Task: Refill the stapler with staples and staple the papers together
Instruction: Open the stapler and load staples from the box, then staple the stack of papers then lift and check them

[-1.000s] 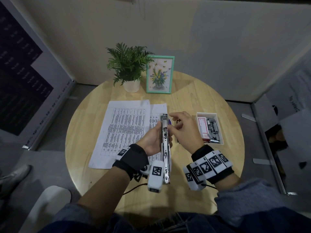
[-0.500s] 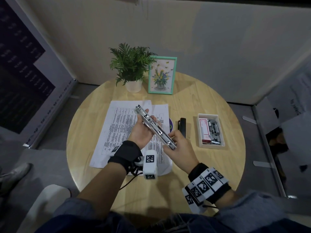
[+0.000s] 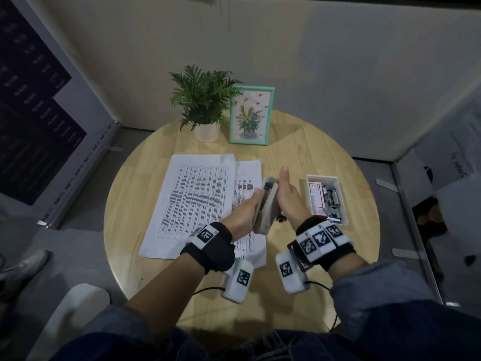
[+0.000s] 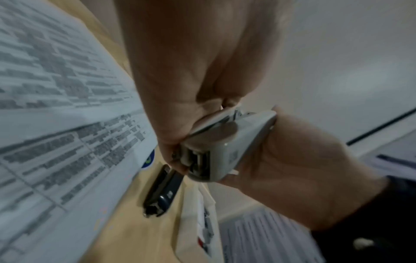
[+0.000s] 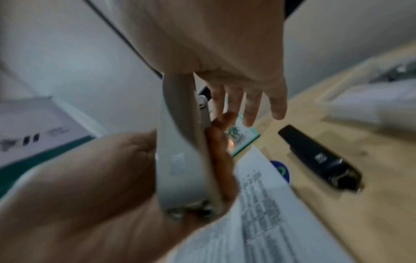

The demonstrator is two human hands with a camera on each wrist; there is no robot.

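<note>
- Pressing from both sides, the two hands sandwich the pale stapler [image 3: 266, 204] above the round table [image 3: 338, 256], just over the right edge of the papers [image 3: 197, 194]; I judge this as squeezing its halves together after loading.
- The left hand [image 3: 242, 213] cups the stapler from beneath and the left, fingers curled round the body; in the left wrist view the hinge end [image 4: 202, 160] sits against the palm.
- The right hand [image 3: 289, 196] lies flat against the stapler's other side, fingers straight and spread a little, thumb pointing away from the body. It pushes with the palm and does not grip, which suits closing a sprung lid.
- The white tray [image 3: 343, 204] of staples sits to the right, near the hands, with a red-and-white box and loose grey strips inside.
- A dark second stapler [image 5: 319, 156] lies on the wood between the papers and the tray, untouched.
- A potted plant [image 3: 205, 105] and a framed picture [image 3: 251, 115] stand at the far edge.
- Half a second ago the stapler was spread open as a long metal rail, held slantwise across the papers with the right hand pinching its near end; now it is folded up, pointing away from the person, and the right hand has gone from a pinch to a flat press.
- Whether it has latched fully I cannot tell; blur hides the seam.
</note>
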